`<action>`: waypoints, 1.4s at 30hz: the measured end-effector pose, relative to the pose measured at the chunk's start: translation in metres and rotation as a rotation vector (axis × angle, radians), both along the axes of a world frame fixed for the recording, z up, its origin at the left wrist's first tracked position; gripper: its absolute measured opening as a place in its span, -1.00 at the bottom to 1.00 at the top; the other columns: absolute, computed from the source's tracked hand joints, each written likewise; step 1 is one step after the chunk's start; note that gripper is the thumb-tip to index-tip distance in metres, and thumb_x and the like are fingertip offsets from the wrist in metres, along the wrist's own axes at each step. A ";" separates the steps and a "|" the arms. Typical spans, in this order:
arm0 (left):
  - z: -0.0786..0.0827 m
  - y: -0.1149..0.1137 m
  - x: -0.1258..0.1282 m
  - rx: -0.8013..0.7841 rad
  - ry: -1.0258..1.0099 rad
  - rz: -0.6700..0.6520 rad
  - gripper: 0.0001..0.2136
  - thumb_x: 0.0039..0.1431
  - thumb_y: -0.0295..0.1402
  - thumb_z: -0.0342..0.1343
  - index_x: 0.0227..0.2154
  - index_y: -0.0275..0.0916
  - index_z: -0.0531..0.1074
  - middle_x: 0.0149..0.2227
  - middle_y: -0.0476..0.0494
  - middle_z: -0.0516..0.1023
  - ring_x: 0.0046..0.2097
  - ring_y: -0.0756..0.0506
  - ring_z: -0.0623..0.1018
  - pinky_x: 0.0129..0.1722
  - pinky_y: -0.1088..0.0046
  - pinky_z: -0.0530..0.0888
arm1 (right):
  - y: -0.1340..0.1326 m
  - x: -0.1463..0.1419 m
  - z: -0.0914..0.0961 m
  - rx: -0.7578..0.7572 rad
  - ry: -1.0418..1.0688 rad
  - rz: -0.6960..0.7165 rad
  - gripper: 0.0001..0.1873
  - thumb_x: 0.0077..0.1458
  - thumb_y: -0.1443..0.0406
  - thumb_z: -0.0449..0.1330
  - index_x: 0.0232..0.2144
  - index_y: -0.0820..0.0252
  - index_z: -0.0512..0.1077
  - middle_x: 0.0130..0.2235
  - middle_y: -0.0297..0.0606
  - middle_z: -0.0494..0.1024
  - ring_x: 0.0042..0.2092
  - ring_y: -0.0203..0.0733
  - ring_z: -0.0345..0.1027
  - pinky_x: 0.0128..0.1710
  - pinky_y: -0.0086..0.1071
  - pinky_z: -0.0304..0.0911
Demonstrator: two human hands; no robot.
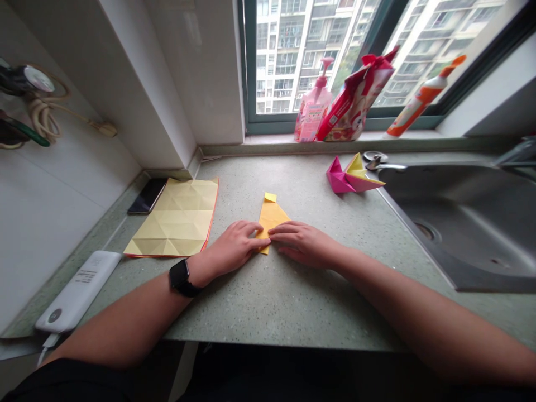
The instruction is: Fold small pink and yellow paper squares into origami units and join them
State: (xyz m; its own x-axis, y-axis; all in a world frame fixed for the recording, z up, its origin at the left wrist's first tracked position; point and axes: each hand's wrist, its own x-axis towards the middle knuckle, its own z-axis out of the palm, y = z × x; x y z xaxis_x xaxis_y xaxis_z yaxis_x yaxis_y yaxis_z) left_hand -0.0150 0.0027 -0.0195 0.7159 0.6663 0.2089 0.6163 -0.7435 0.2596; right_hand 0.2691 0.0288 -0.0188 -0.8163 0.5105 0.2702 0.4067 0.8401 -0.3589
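Observation:
A small folded yellow paper (271, 215) lies on the grey-green counter (259, 296), its far tip turned back. My left hand (232, 247), with a black watch on the wrist, presses its fingertips on the paper's near left edge. My right hand (302, 242) lies beside it with fingers pressed flat on the paper's near right edge. Both hands' fingers are held together on the paper, fingertips nearly meeting.
A creased yellow sheet stack (178, 218) and a dark phone (147, 196) lie at the left, a white power bank (77, 291) nearer. Pink and yellow folded paper shapes (353, 176) sit by the steel sink (464, 223). A pink pump bottle (313, 109), red pouch (357, 100) and orange-capped bottle (421, 97) stand on the windowsill.

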 end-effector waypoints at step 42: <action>0.014 -0.016 0.010 0.035 0.158 0.020 -0.62 0.50 -0.13 0.19 0.26 -0.12 0.56 0.38 -0.42 0.44 0.43 -0.43 0.38 0.43 -0.31 0.28 | 0.001 0.004 0.000 -0.108 0.053 -0.023 -0.53 0.34 0.31 0.32 0.27 0.01 0.56 0.20 -0.12 0.68 0.21 0.06 0.57 0.27 0.04 0.46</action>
State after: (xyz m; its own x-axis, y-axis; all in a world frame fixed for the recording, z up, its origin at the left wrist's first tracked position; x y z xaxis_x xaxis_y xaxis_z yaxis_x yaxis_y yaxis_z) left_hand -0.0051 -0.0133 -0.0058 0.7280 0.6753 0.1181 0.6625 -0.7373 0.1318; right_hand 0.2726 0.0302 -0.0190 -0.7897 0.5578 0.2553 0.4035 0.7858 -0.4687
